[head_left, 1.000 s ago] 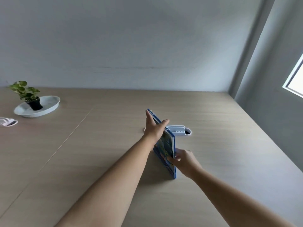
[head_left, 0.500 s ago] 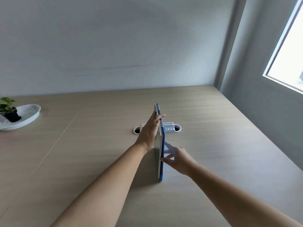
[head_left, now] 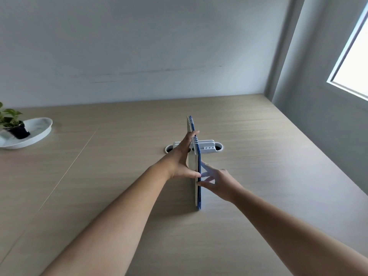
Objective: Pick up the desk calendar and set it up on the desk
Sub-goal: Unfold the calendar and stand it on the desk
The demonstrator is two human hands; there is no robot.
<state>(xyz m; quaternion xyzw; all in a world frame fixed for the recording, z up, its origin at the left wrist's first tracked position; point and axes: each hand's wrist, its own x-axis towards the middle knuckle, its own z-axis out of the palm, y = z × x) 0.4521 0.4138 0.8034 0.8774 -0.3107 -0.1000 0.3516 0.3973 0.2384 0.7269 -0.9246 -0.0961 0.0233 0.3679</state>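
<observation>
The desk calendar (head_left: 196, 194) stands on its bottom edge on the wooden desk (head_left: 258, 166), seen edge-on, with blue covers and a white spiral binding along its top. My left hand (head_left: 182, 158) grips it from the left, fingers over the top edge and thumb against its side. My right hand (head_left: 216, 179) is at its right face, fingers spread, with the fingertips touching the blue cover. The calendar's two leaves look pressed together.
A white cable grommet (head_left: 209, 148) with holes is set into the desk just behind the calendar. A white dish (head_left: 37, 132) with a small potted plant (head_left: 12, 124) sits far left. The wall runs behind, and a window is at the right.
The calendar has turned from an angled view showing its picture face to edge-on and upright. My right hand's fingers have spread against the right cover. The view shifted to the right.
</observation>
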